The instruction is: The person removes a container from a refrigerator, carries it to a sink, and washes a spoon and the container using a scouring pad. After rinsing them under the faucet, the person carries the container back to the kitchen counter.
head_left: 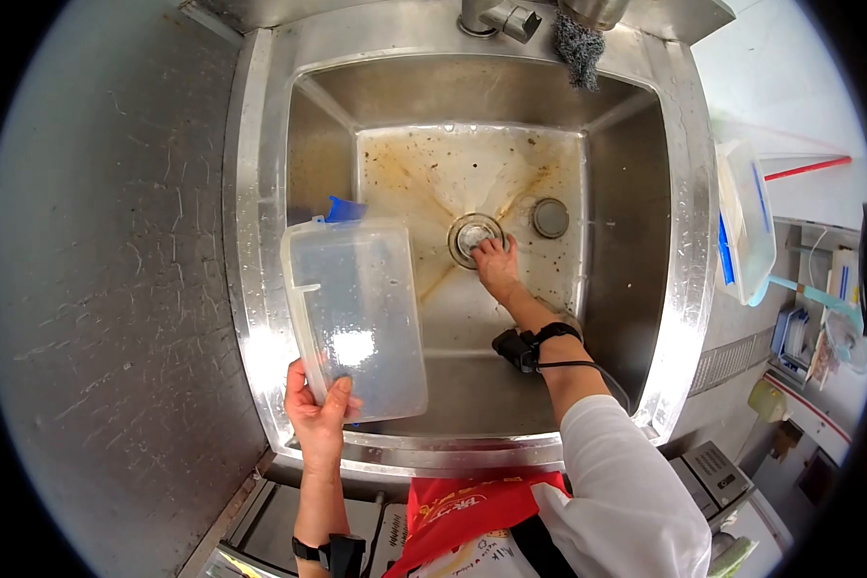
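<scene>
Clear plastic container (356, 313), one only, sits in the lower left of the frame, held over the left side of a steel sink (636, 193). Its long axis runs nearly top to bottom of the picture, with the open side tilted toward the basin. The left hand (320, 409) grips it from below, at the near short edge: thumb on one face and fingers on the other, pinching the rim. The container stretches up and away from that grip. A scrap of blue plastic (342, 208) peeks out behind its far corner.

The right hand (496, 265) reaches down to the middle of the stained sink floor, well apart from the container and to its right. Bent fingertips rest on the single round drain strainer (474, 236); whether they pinch it cannot be told. One small grey cap (550, 218) lies just right of the strainer.

Each wrist wears a black band. One faucet (496, 17) and one grey scrubber (578, 48) sit at top centre. Scratched steel tabletop (116, 289) fills the left, and a second clear tub (747, 222) stands at the right edge.
</scene>
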{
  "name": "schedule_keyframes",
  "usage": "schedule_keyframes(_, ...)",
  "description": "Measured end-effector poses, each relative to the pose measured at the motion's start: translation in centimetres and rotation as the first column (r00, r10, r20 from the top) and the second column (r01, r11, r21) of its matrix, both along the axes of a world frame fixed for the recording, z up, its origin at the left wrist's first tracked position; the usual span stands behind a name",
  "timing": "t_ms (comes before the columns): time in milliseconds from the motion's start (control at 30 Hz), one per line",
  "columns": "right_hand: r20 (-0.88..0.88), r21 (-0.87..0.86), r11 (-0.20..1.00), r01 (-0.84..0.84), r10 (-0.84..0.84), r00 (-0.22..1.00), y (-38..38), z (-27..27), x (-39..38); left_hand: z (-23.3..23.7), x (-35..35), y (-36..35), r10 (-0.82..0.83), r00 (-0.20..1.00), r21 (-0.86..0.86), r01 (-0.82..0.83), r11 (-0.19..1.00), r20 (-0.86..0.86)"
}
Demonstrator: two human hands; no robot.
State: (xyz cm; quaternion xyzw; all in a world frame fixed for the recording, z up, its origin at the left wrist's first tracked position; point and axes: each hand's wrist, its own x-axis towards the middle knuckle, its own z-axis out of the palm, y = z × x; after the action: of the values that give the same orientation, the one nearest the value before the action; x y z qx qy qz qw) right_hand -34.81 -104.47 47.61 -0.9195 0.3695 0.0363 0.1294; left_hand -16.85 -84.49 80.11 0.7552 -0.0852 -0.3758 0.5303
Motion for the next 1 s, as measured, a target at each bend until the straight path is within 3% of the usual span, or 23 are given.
schedule_keyframes(433, 0.184, -0.089, 0.995, 0.048, -0.031, 0.983, -0.3, -0.3, -0.5, -0.1, 0.1, 0.0, -0.015, 1.0, -0.015, 0.014, 1.0, -0.009)
schedule_keyframes(533, 0.154, -0.081, 0.995, 0.063, -0.05, 0.987, -0.4, -0.2, -0.5, -0.1, 0.2, 0.0, -0.014, 1.0, -0.012, 0.014, 1.0, 0.0)
schedule_keyframes(733, 0.028, 0.051, 0.985, 0.165, -0.167, 0.986, -0.1, 0.3, -0.8, -0.2, 0.3, 0.1, -0.019, 1.0, -0.019, 0.019, 1.0, 0.006)
schedule_keyframes(833, 0.196, 0.113, 0.967, 0.227, -0.245, 0.949, 0.2, 0.5, -1.1, -0.2, 0.2, 0.1, -0.014, 1.0, -0.02, 0.014, 1.0, 0.003)
schedule_keyframes(1000, 0.22, 0.345, 0.888, 0.305, -0.392, 0.894, 0.4, 1.8, -1.1, -0.2, 0.2, 0.1, -0.008, 1.0, -0.032, 0.008, 0.999, -0.004)
